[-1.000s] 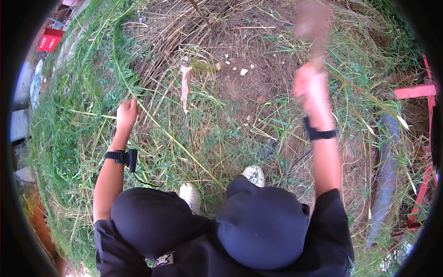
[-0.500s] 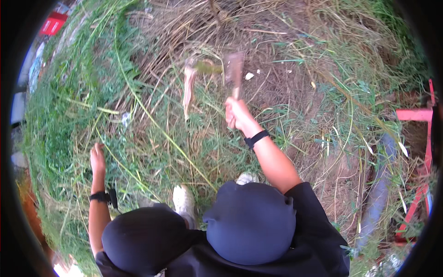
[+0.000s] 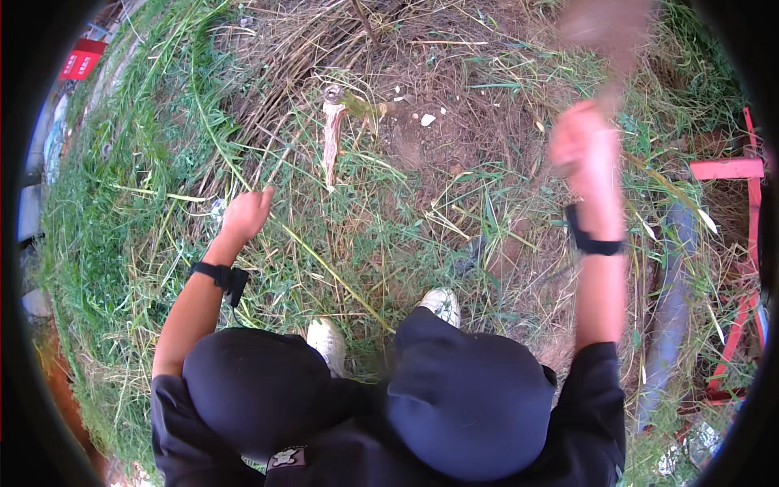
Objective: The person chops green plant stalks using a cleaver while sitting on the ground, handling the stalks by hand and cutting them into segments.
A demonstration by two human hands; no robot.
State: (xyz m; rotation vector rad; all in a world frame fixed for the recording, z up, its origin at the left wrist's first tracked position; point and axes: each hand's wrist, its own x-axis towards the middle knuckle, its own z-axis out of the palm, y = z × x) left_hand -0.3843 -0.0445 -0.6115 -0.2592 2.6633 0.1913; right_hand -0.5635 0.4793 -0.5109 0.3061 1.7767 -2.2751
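Note:
My right hand [image 3: 580,142] is raised at the upper right, closed round the handle of a broad-bladed cleaver. Motion smears the cleaver [image 3: 604,32] at the top edge. A forked piece of wood [image 3: 332,138] lies on the ground ahead, pale and split down one arm, with a greenish stub on its right. White chips [image 3: 427,119] are scattered beside it. My left hand [image 3: 247,215] hangs over the grass at left, fingers curled in, with nothing seen in them. Close by its fingertips runs a long green stalk [image 3: 324,264]; whether they touch is unclear.
Dry stalks [image 3: 280,61] are heaped beyond the wood. Green weeds [image 3: 105,203] cover the left side. On the right are a red metal frame [image 3: 726,169] and a grey pipe [image 3: 669,316]. A red box [image 3: 82,59] stands far left. My white shoes [image 3: 326,345] are on the grass.
My right hand has swung the cleaver up and right, away from the forked wood. My left hand has moved up and right, toward the long stalk. The wood lies much as before.

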